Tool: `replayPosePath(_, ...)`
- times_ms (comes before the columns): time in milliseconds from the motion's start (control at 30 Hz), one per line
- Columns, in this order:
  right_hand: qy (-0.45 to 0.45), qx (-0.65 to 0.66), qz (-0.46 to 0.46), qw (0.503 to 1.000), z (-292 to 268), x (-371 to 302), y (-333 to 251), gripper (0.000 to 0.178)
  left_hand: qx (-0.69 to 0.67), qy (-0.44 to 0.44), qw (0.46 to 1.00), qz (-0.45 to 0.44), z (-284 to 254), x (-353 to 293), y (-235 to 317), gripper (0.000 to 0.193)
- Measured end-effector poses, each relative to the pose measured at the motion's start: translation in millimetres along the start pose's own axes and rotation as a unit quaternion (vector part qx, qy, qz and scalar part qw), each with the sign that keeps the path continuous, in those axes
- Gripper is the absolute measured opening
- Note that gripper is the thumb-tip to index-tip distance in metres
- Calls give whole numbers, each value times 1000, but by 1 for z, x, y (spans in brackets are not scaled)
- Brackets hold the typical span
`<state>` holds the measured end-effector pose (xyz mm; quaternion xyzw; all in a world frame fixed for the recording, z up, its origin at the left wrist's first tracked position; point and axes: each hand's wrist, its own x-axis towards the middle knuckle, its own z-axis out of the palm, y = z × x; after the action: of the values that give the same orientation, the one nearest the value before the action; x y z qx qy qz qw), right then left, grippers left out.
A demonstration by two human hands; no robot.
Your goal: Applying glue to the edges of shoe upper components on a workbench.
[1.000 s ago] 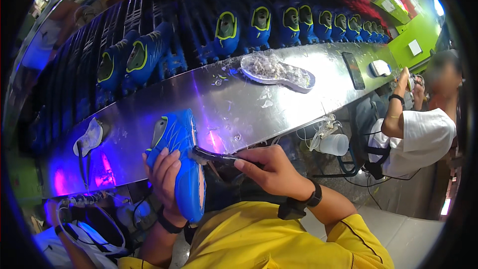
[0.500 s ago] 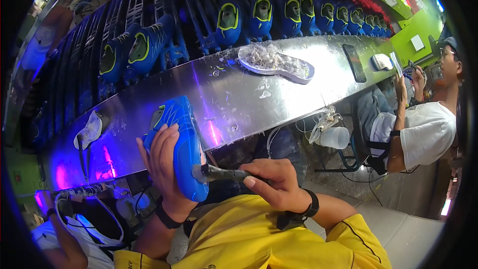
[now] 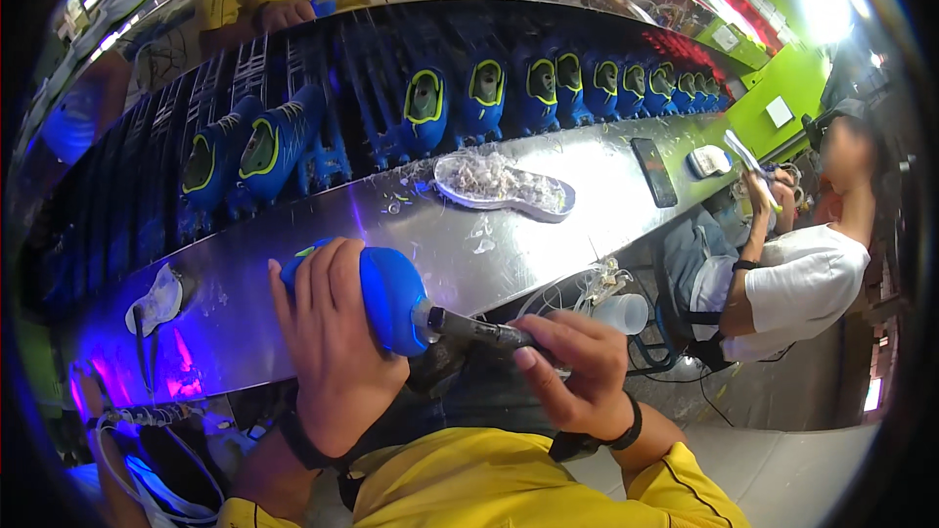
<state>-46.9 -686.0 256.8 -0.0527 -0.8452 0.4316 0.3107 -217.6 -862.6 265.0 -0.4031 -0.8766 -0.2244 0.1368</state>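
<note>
My left hand is wrapped around a blue shoe, its toe end turned towards my right hand. Between the thumb and fingers of my right hand is a dark-handled brush. The pale tip of the brush touches the lower edge of the shoe's toe. Both hands are raised in front of the near edge of a metal worktable. The far side of the shoe is hidden.
Behind the table, blue shoes with yellow-green collars stand on a dark slatted rack. On the tabletop lie a sole-shaped tray of whitish scraps, a black flat object and a pale dish. At the right sits a co-worker.
My left hand has tilted the shoe so that its toe faces more to the right. The brush has shifted from the shoe's side edge to the toe. The whole view has tipped upwards.
</note>
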Motion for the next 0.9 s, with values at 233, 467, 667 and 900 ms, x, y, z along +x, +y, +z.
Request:
replayPosePath(233,-22,11,-100,995,8,53,26,24,-61,-2,998,14,-11,28,-29,76)
replayPosePath(467,-29,136,-76,987,67,79,59,27,-156,-79,985,-2,-22,50,-68,72)
replayPosePath(667,-30,215,-35,975,109,79,74,25,-168,-113,979,-9,-30,66,-94,54)
replayPosePath(900,10,195,-2,981,140,51,88,23,-195,-197,956,-95,-43,80,-106,84)
